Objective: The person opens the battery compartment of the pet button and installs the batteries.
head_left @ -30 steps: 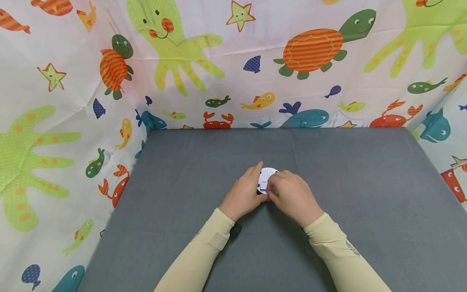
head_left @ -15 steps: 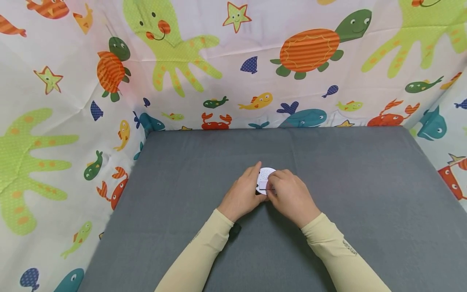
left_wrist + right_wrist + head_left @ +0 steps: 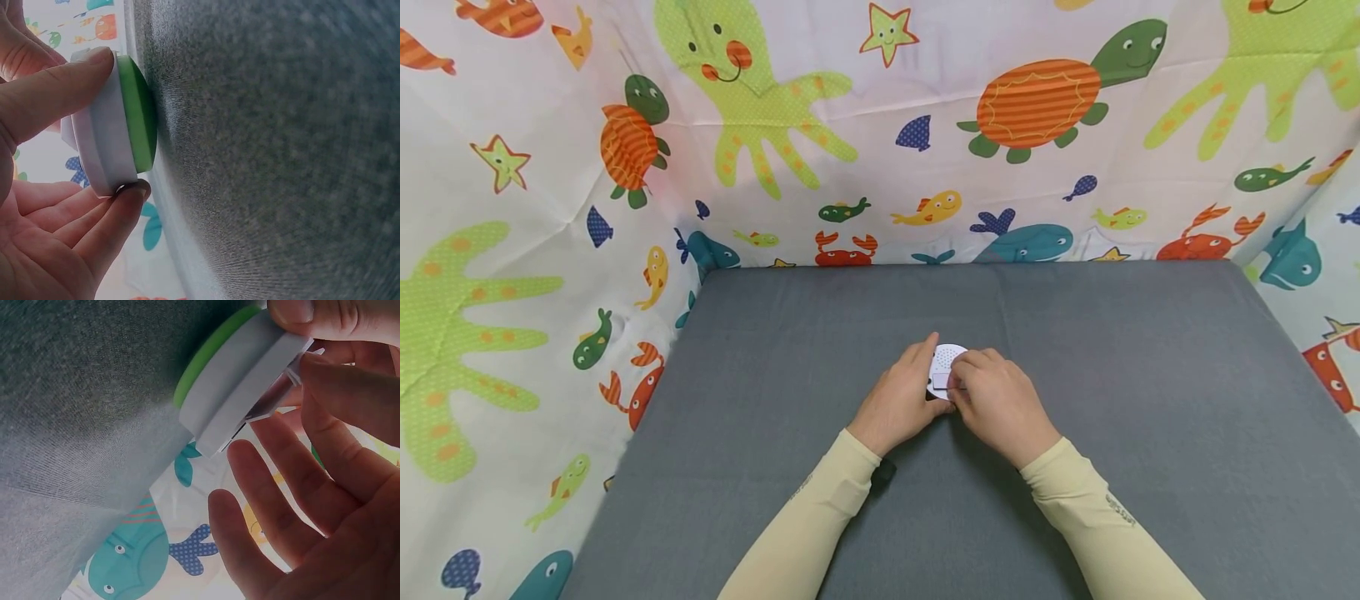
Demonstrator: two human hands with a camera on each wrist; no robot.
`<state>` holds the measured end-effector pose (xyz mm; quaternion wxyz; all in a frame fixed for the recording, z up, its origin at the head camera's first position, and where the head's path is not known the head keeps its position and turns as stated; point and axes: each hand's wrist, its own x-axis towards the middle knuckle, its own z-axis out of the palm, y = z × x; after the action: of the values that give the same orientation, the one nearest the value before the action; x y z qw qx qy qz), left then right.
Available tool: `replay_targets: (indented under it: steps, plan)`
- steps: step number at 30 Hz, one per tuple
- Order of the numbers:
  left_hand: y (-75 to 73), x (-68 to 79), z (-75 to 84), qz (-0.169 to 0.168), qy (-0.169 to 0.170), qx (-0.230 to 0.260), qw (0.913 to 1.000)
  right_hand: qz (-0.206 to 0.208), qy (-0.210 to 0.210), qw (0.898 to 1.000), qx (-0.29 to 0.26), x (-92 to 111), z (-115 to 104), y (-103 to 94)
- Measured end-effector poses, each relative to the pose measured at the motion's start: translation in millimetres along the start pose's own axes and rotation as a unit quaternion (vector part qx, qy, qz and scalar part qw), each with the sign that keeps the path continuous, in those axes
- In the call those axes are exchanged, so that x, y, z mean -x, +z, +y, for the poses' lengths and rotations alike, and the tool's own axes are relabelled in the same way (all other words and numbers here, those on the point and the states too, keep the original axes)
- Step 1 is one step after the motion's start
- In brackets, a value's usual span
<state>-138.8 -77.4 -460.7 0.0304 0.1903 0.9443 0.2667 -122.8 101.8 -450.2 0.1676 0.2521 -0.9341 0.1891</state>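
Observation:
My left hand (image 3: 898, 396) grips a round white device (image 3: 947, 358) by its edge, thumb on the near side and fingers on the far side. Its face-up side has a pattern of small holes and a small rectangular cover (image 3: 940, 381). A green dome (image 3: 140, 119) forms its underside, close over the grey cloth. With thumb and fingertips, my right hand (image 3: 1000, 408) pinches at the cover, which stands tilted out from the face in the right wrist view. The right fingers hide part of the cover and the device's right side.
Grey cloth (image 3: 790, 350) spreads over the tabletop all around the hands. A white curtain (image 3: 820, 50) printed with sea animals rises behind and at both sides. Something small and black (image 3: 884, 472) shows under the left wrist.
Both hands keep their hold and place around the device. The cover's angle under the right fingers has shifted slightly, and the head view has moved a little.

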Motion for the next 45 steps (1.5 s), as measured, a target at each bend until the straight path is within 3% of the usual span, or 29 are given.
replay_targets:
  steps: [14,21,28,34,45]
  plan:
    - [-1.6,-0.7,1.1,0.000,0.006,-0.002,1.0000,0.002,0.012,1.000,0.000,-0.8,2.0,0.5]
    - [0.2,0.7,-0.2,0.000,0.001,-0.002,1.0000,-0.030,0.046,0.998,-0.033,-0.2,4.4,1.7]
    - [0.5,2.4,-0.7,0.000,0.001,-0.002,1.0000,-0.035,0.099,0.991,-0.085,1.6,12.5,1.3]
    - [0.7,2.0,-0.4,-0.008,-0.006,0.000,1.0000,-0.084,0.160,0.976,-0.119,0.3,17.8,1.5]
    - [0.7,0.8,0.4,-0.008,0.001,0.011,0.9999,-0.085,0.176,0.971,-0.139,-1.5,17.4,3.3]
